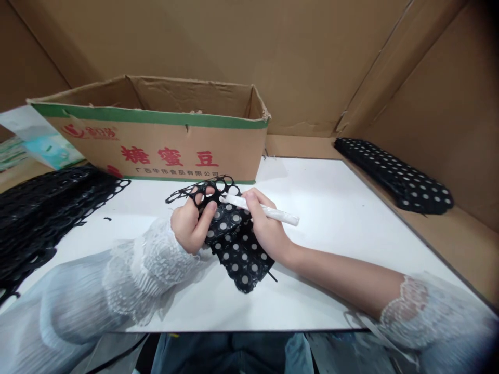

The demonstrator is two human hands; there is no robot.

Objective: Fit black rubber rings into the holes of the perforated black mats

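Note:
My left hand pinches a black sheet dotted with pale discs, near its upper edge. From that edge a black strip full of round holes stretches up and to the left, partly over the fingers. A white pen-like stick lies in the grip of my right hand, its tip pointing left at the holed strip beside my left thumb. Whether the tip touches the strip I cannot tell. The sheet's lower part hangs between both hands above the white board.
Behind my hands stands an open cardboard box with a green rim band and red lettering. A heap of black holed strips lies at the left. Stacked dotted black sheets rest at the right edge, beyond the white board. Cardboard walls surround the place.

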